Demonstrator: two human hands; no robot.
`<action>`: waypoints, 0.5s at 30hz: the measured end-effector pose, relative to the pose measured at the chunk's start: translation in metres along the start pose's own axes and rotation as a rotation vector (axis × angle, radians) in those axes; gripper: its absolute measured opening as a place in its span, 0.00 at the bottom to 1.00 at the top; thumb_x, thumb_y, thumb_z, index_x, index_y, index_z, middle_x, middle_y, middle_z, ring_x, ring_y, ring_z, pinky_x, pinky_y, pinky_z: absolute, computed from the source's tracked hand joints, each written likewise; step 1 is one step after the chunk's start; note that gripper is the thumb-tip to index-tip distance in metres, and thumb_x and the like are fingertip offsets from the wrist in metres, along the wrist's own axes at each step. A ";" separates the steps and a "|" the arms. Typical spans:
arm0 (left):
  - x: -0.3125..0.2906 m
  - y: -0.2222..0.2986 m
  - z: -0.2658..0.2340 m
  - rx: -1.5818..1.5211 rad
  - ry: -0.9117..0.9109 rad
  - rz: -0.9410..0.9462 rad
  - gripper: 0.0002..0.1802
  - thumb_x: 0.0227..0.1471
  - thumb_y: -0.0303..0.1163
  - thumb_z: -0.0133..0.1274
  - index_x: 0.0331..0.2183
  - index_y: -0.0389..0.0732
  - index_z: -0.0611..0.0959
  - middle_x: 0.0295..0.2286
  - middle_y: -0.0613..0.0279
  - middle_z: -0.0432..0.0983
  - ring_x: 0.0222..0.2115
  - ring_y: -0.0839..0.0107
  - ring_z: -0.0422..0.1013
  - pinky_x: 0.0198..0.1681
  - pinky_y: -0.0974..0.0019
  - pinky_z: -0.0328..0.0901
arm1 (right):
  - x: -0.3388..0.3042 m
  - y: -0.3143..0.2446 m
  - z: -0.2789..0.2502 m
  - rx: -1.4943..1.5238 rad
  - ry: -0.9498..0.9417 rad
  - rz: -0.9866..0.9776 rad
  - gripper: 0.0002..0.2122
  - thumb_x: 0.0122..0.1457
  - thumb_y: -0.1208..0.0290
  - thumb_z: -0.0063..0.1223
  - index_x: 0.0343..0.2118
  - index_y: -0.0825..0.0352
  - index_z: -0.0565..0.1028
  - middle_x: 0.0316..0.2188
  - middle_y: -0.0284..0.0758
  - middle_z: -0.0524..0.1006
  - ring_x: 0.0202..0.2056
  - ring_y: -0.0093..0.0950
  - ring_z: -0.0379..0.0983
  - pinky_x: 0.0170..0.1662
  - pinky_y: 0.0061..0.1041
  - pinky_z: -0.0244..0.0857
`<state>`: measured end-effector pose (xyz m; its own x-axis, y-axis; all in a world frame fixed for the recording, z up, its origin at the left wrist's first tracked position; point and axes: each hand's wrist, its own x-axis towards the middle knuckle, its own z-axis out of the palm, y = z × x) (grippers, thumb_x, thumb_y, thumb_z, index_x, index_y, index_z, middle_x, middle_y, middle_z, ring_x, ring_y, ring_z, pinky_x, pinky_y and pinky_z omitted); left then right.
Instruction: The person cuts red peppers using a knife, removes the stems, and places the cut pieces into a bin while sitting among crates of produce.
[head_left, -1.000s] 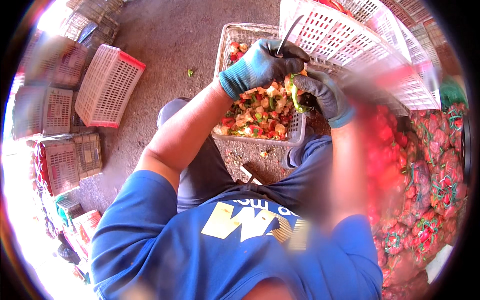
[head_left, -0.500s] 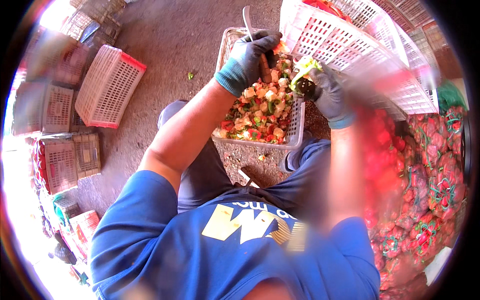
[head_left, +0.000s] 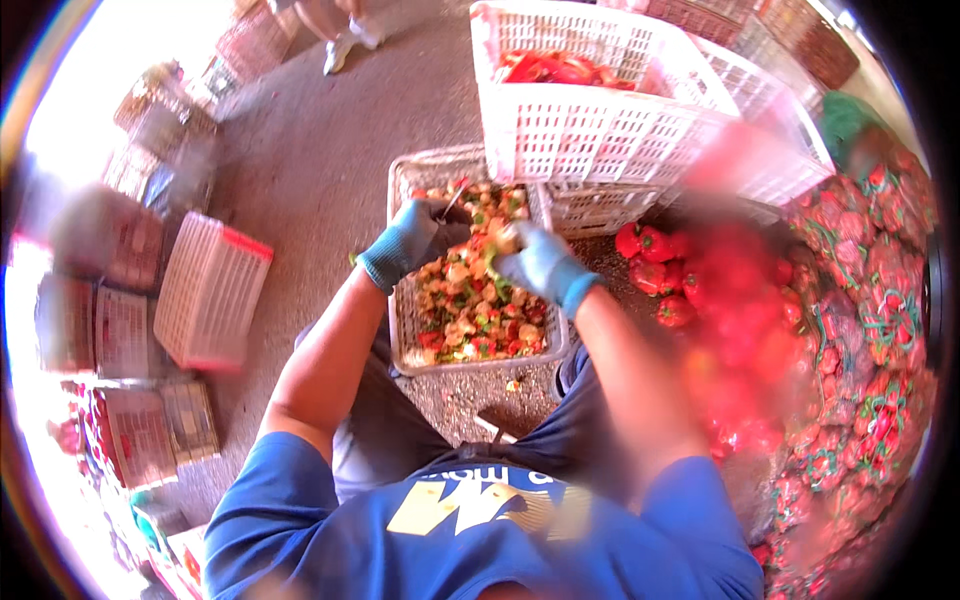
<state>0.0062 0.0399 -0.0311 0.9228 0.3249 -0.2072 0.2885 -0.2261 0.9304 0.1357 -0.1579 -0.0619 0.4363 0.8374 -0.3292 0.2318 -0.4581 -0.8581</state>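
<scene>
Both my hands wear grey gloves with blue-green cuffs, above a plastic crate [head_left: 470, 366] full of pale, seedy pepper cores [head_left: 460, 310] with green stems and red bits. My left hand [head_left: 420, 238] is closed round a knife [head_left: 457, 194]; only a thin part of its blade shows past the fingers. Close beside it, my right hand [head_left: 532, 264] is closed on a pepper core [head_left: 507, 241], pale with some green, partly hidden by the fingers. Motion blurs both hands a little.
White crates [head_left: 610, 130] stand at the far right, the top one holding red pepper pieces [head_left: 565, 70]. Red peppers [head_left: 655, 262] lie heaped at right, beside stacked net bags [head_left: 870, 300]. More crates [head_left: 212, 290] line the left. Another person's legs [head_left: 335, 35] show far off.
The view has shifted, and the other person's legs have come in at the top. My hands have come closer together over the crate; the knife's blade no longer points straight up.
</scene>
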 end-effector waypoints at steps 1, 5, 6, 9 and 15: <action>0.002 -0.003 -0.007 -0.018 -0.039 -0.088 0.14 0.54 0.36 0.65 0.40 0.38 0.87 0.26 0.71 0.78 0.23 0.83 0.69 0.26 0.74 0.66 | -0.024 -0.057 0.000 -0.201 0.028 0.024 0.22 0.57 0.66 0.64 0.52 0.70 0.73 0.44 0.44 0.81 0.45 0.33 0.80 0.50 0.29 0.73; 0.070 0.124 -0.002 0.067 0.150 0.361 0.12 0.56 0.27 0.58 0.43 0.38 0.85 0.31 0.60 0.83 0.26 0.71 0.77 0.31 0.68 0.73 | 0.023 0.018 0.017 -0.031 0.179 -0.066 0.26 0.50 0.58 0.69 0.48 0.70 0.77 0.42 0.46 0.82 0.46 0.39 0.80 0.52 0.33 0.71; 0.077 0.153 -0.005 -0.117 0.226 0.460 0.14 0.55 0.27 0.58 0.45 0.37 0.83 0.32 0.58 0.83 0.28 0.70 0.78 0.31 0.67 0.74 | 0.022 0.014 0.015 0.029 0.202 -0.068 0.28 0.51 0.57 0.68 0.52 0.70 0.75 0.46 0.47 0.81 0.48 0.39 0.79 0.54 0.34 0.70; 0.070 0.181 -0.010 -0.233 0.230 0.513 0.19 0.55 0.29 0.57 0.49 0.36 0.80 0.33 0.55 0.82 0.29 0.69 0.79 0.30 0.67 0.74 | 0.023 0.021 0.000 -0.130 0.314 -0.129 0.43 0.51 0.47 0.68 0.62 0.77 0.64 0.47 0.54 0.79 0.49 0.42 0.79 0.55 0.34 0.71; 0.005 0.066 -0.011 0.174 0.117 0.135 0.25 0.58 0.39 0.61 0.52 0.35 0.81 0.31 0.63 0.81 0.26 0.78 0.74 0.29 0.72 0.70 | -0.018 -0.001 -0.056 0.105 0.457 -0.202 0.49 0.53 0.38 0.62 0.62 0.82 0.62 0.42 0.55 0.80 0.42 0.39 0.81 0.48 0.35 0.77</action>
<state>0.0272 0.0366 0.0329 0.9232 0.3825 -0.0388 0.2136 -0.4264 0.8790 0.1765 -0.1891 -0.0335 0.7327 0.6797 0.0332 0.2722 -0.2481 -0.9297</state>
